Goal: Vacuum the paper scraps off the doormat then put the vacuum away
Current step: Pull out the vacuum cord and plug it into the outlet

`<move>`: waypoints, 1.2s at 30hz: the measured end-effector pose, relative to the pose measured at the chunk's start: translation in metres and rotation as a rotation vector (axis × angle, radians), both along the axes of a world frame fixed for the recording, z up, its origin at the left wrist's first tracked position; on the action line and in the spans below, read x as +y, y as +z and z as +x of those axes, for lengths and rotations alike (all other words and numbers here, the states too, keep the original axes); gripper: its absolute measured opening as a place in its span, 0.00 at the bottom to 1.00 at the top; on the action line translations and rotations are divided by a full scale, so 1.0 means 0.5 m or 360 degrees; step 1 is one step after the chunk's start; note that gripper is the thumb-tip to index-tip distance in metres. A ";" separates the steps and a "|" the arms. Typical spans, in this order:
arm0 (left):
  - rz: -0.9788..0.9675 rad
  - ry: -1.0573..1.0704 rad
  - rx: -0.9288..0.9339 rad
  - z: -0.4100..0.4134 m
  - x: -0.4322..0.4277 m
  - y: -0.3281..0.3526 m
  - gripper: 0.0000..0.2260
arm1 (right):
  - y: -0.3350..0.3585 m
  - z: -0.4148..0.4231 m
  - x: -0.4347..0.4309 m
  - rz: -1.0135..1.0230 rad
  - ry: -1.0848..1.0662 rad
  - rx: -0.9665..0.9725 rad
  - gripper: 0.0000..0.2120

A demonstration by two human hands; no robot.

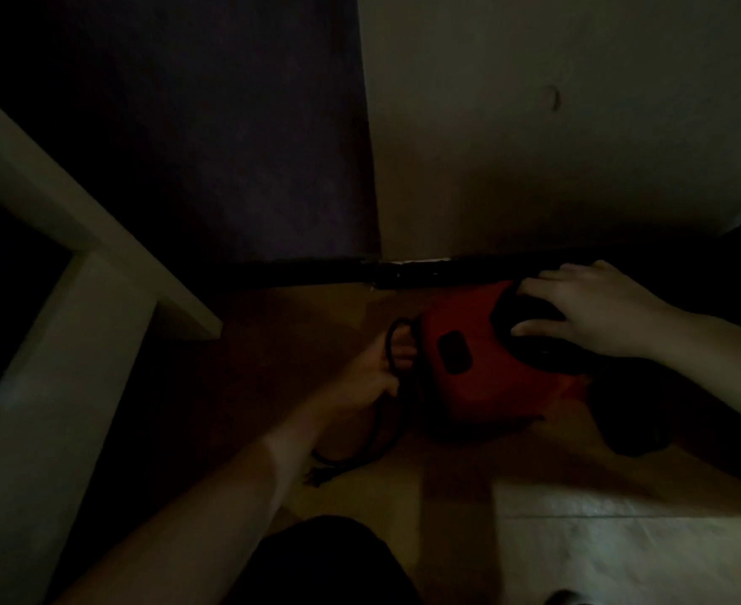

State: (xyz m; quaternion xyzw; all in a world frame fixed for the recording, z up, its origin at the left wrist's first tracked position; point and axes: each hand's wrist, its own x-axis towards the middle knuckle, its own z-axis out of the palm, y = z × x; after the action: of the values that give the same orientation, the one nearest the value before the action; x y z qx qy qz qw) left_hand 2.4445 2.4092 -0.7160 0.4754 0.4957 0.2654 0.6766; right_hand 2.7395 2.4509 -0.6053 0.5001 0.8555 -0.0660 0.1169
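The scene is dim. A red hand vacuum (478,364) with black parts lies on the brown floor against a dark baseboard. My right hand (587,312) rests on its black handle, fingers curled over it. My left hand (382,369) is closed around the black power cord (397,342) at the vacuum's left end. The cord loops down to its plug (316,473) on the floor. No doormat or paper scraps can be made out in this view.
A pale table or shelf frame (76,255) stands at the left. A light wall panel (556,146) and a dark panel (229,146) rise behind the vacuum. Lighter floor (622,552) lies at the lower right. My dark-clothed knee (325,565) is at the bottom.
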 end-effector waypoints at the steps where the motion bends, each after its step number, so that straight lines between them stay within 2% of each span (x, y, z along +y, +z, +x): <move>1: -0.0006 0.0057 0.0009 -0.001 -0.007 0.004 0.40 | -0.002 0.000 0.000 0.0005 0.0006 0.0007 0.40; 3: 0.0073 0.0175 0.0043 -0.003 -0.020 0.001 0.42 | -0.003 0.000 -0.001 0.0010 0.0009 0.0004 0.41; 6: 0.0534 0.0059 0.0290 -0.019 -0.040 0.002 0.41 | -0.002 -0.002 -0.003 0.0020 0.0000 0.0002 0.41; 10: 0.1240 -0.0448 0.1177 -0.039 -0.050 0.026 0.15 | 0.000 -0.002 -0.006 0.0036 -0.0002 0.0003 0.41; 13: 0.1598 -0.0714 0.1776 -0.047 -0.050 0.034 0.14 | 0.000 -0.003 -0.006 0.0040 0.0003 0.0003 0.42; 15: 0.1805 -0.0815 0.1903 -0.052 -0.044 0.036 0.13 | 0.002 -0.004 -0.006 0.0035 -0.0001 -0.0016 0.42; 19: 0.2090 -0.1022 0.1863 -0.054 -0.027 0.004 0.11 | 0.003 -0.006 -0.009 0.0023 -0.0015 -0.0022 0.38; 21: 0.1859 -0.1087 0.1725 -0.053 -0.032 -0.013 0.10 | 0.003 -0.005 -0.008 0.0024 -0.0011 -0.0012 0.39; 24: 0.1118 -0.1012 0.1402 -0.048 -0.042 -0.030 0.11 | 0.001 -0.003 -0.007 0.0031 0.0002 0.0012 0.42; 28: 0.0484 -0.0873 0.0995 -0.036 -0.059 -0.090 0.14 | -0.003 -0.002 -0.006 0.0049 0.0005 0.0019 0.41; 31: 0.0059 -0.0435 0.0892 -0.009 -0.054 -0.132 0.13 | -0.007 0.001 -0.007 0.0089 0.0021 0.0019 0.40; 33: -0.0076 0.0115 0.0628 0.014 -0.017 -0.118 0.11 | -0.009 0.000 -0.006 0.0091 0.0027 0.0018 0.39; 34: -0.0045 0.0346 0.0459 0.022 0.008 -0.100 0.10 | -0.009 0.000 -0.005 0.0079 0.0026 0.0018 0.39; 36: 0.0131 0.0520 0.0221 0.024 0.052 -0.059 0.09 | -0.007 -0.001 -0.002 0.0050 0.0018 0.0012 0.39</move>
State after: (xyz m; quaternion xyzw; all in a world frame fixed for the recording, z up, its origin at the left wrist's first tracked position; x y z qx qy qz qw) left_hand 2.4563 2.4353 -0.7455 0.4329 0.6006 0.3585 0.5686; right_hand 2.7390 2.4497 -0.6087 0.4967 0.8597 -0.0538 0.1063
